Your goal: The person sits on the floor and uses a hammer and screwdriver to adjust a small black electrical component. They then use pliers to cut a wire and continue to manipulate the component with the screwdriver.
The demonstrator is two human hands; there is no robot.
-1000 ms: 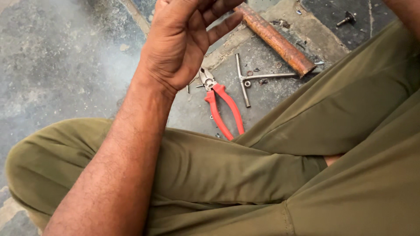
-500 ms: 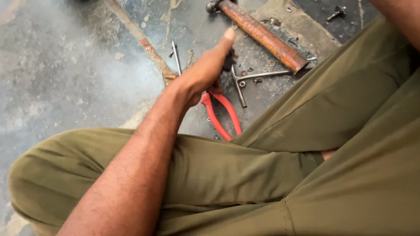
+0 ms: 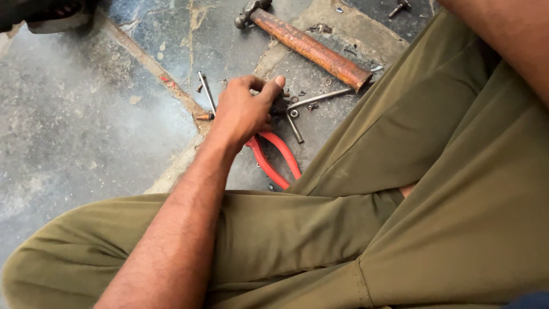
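- left hand [image 3: 245,110] curled over red-handled pliers [image 3: 278,157] on floor [image 3: 86,126]; grip unclear
- small washers [image 3: 293,106], thin rods [image 3: 318,98] just beside fingers
- risk: knuckles could scatter loose bits
- right hand out of view

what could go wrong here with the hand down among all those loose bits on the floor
The left hand is pinching among small washers and nuts on the cracked stone floor; one could easily roll into a crack. The hand also covers the head of the red-handled pliers, so a finger might get nipped or scraped. The rusty-handled hammer lies close behind and could be knocked while reaching.
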